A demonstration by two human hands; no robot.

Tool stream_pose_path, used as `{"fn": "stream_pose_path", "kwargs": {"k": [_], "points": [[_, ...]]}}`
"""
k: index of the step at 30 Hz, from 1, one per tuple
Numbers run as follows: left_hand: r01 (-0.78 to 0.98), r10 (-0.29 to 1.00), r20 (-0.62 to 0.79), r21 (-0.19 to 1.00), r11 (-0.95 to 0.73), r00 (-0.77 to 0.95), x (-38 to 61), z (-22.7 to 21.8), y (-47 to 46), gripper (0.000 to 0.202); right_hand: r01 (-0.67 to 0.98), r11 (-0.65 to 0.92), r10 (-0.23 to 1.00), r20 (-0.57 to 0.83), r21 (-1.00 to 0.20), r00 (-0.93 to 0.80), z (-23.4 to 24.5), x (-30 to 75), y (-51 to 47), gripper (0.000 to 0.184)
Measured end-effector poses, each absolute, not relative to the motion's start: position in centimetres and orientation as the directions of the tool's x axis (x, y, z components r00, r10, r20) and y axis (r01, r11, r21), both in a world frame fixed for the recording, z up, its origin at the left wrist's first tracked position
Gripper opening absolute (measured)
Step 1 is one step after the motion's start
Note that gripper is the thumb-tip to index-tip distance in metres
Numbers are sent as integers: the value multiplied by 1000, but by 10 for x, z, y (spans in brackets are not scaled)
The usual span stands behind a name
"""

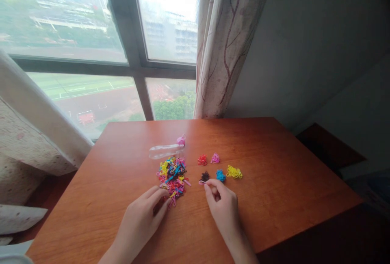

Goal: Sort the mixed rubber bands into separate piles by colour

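A mixed heap of coloured rubber bands (175, 172) lies on the wooden table. At its near left edge is my left hand (148, 211), thumb and fingers curled close together against the bands; what is between the tips is hidden. My right hand (224, 203) pinches a pink rubber band (202, 182) between thumb and forefinger. Just beyond that band sits a small pile of black bands (205, 176). Around it are single-colour piles: blue (220, 176), yellow (234, 172), red (202, 159) and pink (215, 158).
Behind the mixed heap lies a clear plastic container (164, 150) with a pink top (181, 140). The brown table (274, 195) reaches back to a window (164, 32). Curtains (225, 44) hang on both sides.
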State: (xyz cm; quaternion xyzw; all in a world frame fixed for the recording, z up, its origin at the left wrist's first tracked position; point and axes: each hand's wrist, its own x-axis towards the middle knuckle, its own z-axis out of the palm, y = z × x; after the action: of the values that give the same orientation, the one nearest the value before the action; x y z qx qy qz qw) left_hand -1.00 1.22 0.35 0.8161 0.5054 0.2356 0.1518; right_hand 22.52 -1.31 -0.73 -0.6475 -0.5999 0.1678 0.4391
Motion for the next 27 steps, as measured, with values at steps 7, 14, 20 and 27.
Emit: {"fn": "stream_pose_path", "kwargs": {"k": [7,14,20,27], "points": [[759,899,217,483,-437,380,-10,3,12,15,870,4,897,386,-493,214,11,266,20,27],[761,899,193,482,-435,392,-10,2,12,15,972,-139,964,201,-187,177,25,283,64,12],[756,902,168,497,-426,398,-9,5,10,15,979,-153,969,175,-136,176,22,280,65,13],[735,896,186,517,-438,403,-9,5,9,16,880,95,959,280,-465,44,24,249,31,16]]}}
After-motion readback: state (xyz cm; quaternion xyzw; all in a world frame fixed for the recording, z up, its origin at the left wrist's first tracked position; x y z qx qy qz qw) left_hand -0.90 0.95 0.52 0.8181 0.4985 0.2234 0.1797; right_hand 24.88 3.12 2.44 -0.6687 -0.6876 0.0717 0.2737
